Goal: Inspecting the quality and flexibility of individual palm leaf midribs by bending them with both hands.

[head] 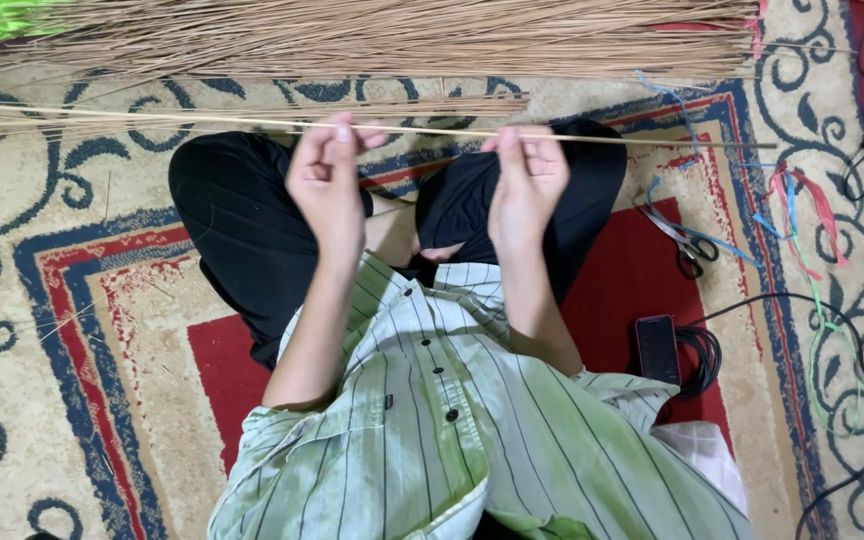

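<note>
Two hands are raised over my crossed legs, and both pinch one long thin stick (432, 128) that runs level from far left to right across the patterned carpet (72, 300). My left hand (327, 175) nips it between thumb and fingertips, the other fingers curled in; my right hand (527, 180) does the same just beside it. Farther off lies a thick bundle of sticks (382, 40). Scissors (687, 245) and coloured strings (802, 215) lie to the right, a black phone (657, 348) nearer me.
</note>
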